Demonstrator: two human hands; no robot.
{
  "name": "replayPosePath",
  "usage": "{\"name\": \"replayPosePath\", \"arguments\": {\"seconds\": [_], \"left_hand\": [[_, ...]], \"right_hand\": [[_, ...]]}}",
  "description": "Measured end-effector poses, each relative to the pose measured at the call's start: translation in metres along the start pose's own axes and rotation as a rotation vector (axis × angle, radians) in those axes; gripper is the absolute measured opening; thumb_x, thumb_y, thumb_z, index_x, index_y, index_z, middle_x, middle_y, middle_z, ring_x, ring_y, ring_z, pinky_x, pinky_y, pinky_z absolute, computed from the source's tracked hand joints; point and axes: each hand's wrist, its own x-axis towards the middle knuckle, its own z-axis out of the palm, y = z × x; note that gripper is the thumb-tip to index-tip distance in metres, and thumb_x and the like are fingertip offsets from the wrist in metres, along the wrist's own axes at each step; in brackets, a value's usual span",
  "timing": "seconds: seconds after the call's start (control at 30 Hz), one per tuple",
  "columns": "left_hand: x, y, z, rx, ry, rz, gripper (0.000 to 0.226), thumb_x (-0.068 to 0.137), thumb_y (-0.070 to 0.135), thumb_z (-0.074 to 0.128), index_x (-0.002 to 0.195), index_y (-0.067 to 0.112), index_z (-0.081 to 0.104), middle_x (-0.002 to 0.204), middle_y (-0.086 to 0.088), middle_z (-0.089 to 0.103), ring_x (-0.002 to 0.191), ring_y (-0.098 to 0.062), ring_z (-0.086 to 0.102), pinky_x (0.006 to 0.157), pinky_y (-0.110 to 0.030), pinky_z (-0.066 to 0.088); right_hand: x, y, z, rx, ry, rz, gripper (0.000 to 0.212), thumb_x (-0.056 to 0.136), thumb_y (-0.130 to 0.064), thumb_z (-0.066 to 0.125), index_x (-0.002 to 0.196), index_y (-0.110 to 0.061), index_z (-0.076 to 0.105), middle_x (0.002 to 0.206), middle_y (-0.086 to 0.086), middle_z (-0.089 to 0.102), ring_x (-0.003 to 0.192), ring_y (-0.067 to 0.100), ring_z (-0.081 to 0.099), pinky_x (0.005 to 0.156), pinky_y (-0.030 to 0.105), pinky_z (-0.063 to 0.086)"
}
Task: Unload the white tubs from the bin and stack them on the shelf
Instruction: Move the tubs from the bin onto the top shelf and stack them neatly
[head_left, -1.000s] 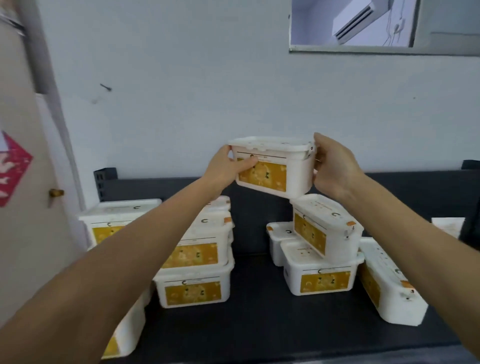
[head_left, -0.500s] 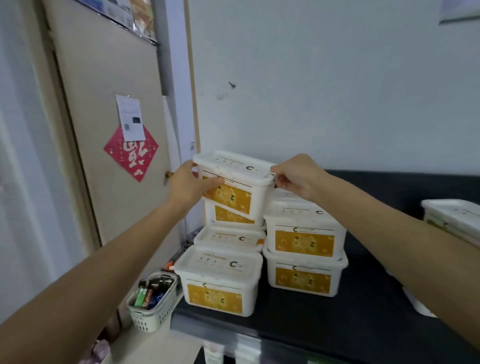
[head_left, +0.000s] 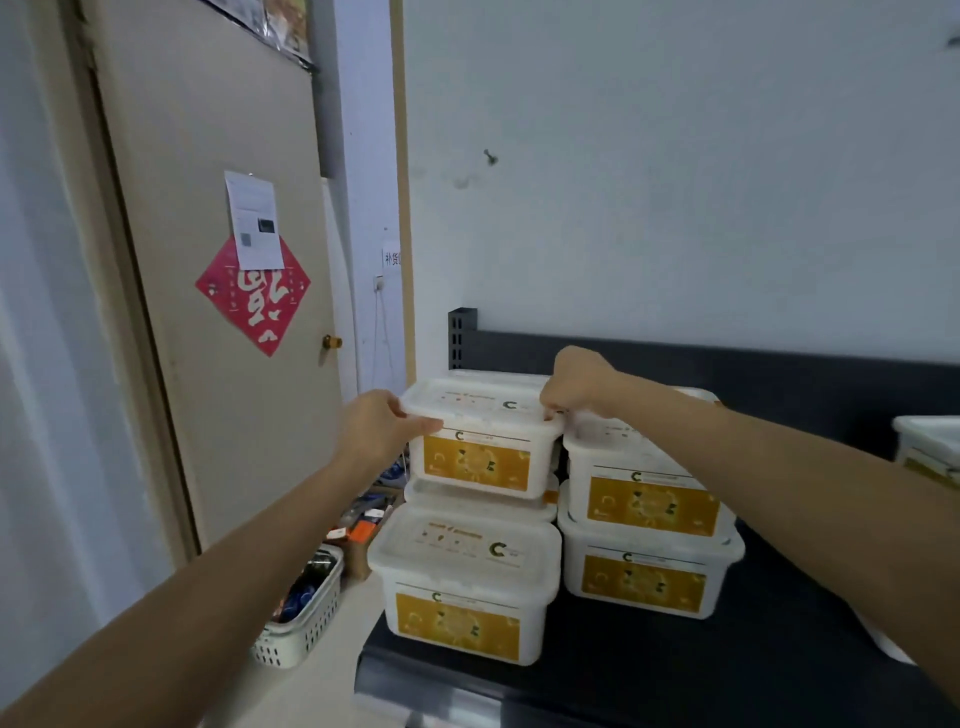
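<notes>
The grey wall fills most of what I see, with a beige door to its left carrying a red diamond decoration and a white paper. Below runs the dark shelf, its back panel against the wall. On its left end stand white tubs with orange labels: a front tub at the shelf's corner, and to its right a stack of two. Behind the front tub, the tub I hold sits on top of another tub whose lid just shows beneath it. My left hand clamps its left end, thumb along the lid's rim; my right hand pinches the lid's right rear edge, fingers curled. On the floor left of the shelf sits a small white basket of oddments.
</notes>
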Motion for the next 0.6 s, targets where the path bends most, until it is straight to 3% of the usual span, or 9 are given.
{"name": "replayPosePath", "arguments": {"seconds": [0.17, 0.2, 0.27, 0.33, 0.43, 0.6], "left_hand": [[0.003, -0.010, 0.006, 0.068, -0.073, 0.012, 0.025, 0.076, 0.028, 0.078, 0.079, 0.014, 0.057, 0.074, 0.005, 0.060, 0.069, -0.011, 0.058, 0.053, -0.019, 0.040], [0.003, -0.009, 0.003, 0.111, -0.089, 0.051, 0.029, 0.075, 0.028, 0.078, 0.090, 0.012, 0.059, 0.083, 0.004, 0.062, 0.078, -0.014, 0.059, 0.057, -0.019, 0.042], [0.006, -0.009, -0.005, 0.230, -0.090, 0.201, 0.060, 0.074, 0.029, 0.080, 0.125, 0.011, 0.053, 0.114, -0.004, 0.060, 0.104, -0.021, 0.058, 0.080, -0.026, 0.048], [0.007, -0.010, -0.013, 0.366, -0.094, 0.398, 0.058, 0.077, 0.032, 0.076, 0.129, 0.018, 0.054, 0.127, -0.003, 0.056, 0.114, -0.022, 0.053, 0.094, -0.032, 0.042], [0.010, -0.006, -0.020, 0.592, -0.177, 0.596, 0.028, 0.086, 0.030, 0.066, 0.111, 0.018, 0.066, 0.112, -0.002, 0.063, 0.103, -0.019, 0.056, 0.086, -0.030, 0.043], [0.012, -0.002, -0.019, 0.652, -0.215, 0.640, 0.020, 0.090, 0.026, 0.062, 0.105, 0.015, 0.068, 0.098, -0.003, 0.066, 0.086, -0.016, 0.056, 0.076, -0.029, 0.046]], "right_hand": [[0.006, 0.006, 0.013, -0.278, 0.077, -0.085, 0.025, 0.086, -0.017, 0.059, 0.063, -0.012, 0.052, 0.065, 0.000, 0.052, 0.071, 0.019, 0.051, 0.068, 0.029, 0.038], [0.005, 0.008, 0.013, -0.335, 0.123, -0.146, 0.021, 0.089, -0.020, 0.054, 0.072, -0.010, 0.060, 0.074, 0.001, 0.060, 0.080, 0.020, 0.055, 0.076, 0.030, 0.040], [-0.004, 0.014, 0.014, -0.307, 0.194, -0.316, 0.029, 0.094, -0.030, 0.050, 0.103, -0.010, 0.069, 0.105, 0.003, 0.068, 0.103, 0.021, 0.058, 0.094, 0.034, 0.040], [-0.025, 0.019, 0.017, -0.237, 0.124, -0.481, 0.036, 0.093, -0.038, 0.052, 0.114, -0.013, 0.067, 0.116, 0.001, 0.065, 0.108, 0.015, 0.055, 0.094, 0.029, 0.041], [-0.042, 0.026, 0.030, -0.385, 0.041, -0.581, 0.040, 0.092, -0.040, 0.051, 0.121, -0.015, 0.061, 0.118, 0.000, 0.059, 0.104, 0.015, 0.054, 0.091, 0.030, 0.046], [-0.040, 0.029, 0.028, -0.575, 0.204, -0.689, 0.032, 0.098, -0.032, 0.041, 0.115, -0.019, 0.064, 0.106, 0.000, 0.065, 0.095, 0.016, 0.057, 0.093, 0.029, 0.043]]}}
